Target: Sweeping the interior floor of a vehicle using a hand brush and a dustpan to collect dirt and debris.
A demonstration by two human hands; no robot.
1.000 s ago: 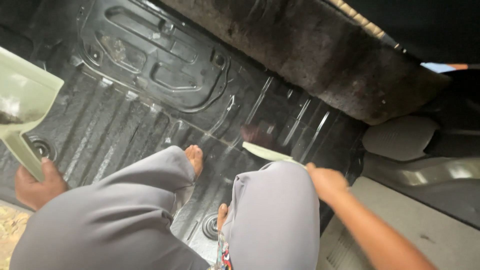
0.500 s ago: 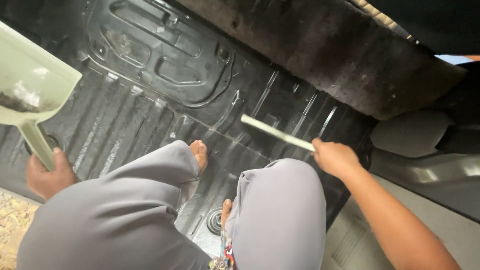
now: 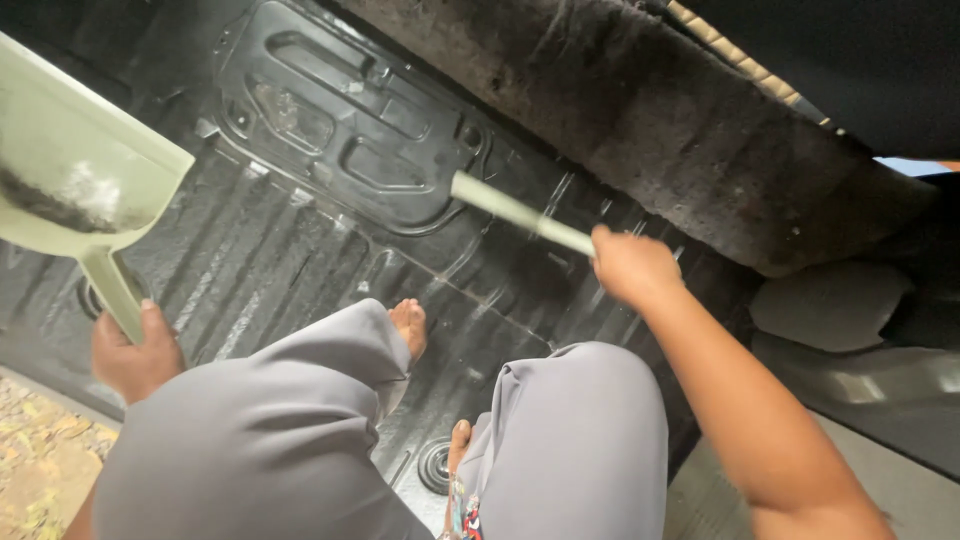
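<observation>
Bare black metal floor pan, ribbed, lies under both hands; a worn dark carpet edge runs above and beyond the right hand. Grey-trousered knees sit between the hands, a bare foot just ahead of them on the pan. Pale green dustpan is raised above the left hand, tilted, with dark dust and some white fluff in its scoop. Left hand is closed round the dustpan's handle, low at its end. Right hand is fisted on a pale green stick, blurred, which juts up-left from the fist over the pan.
</observation>
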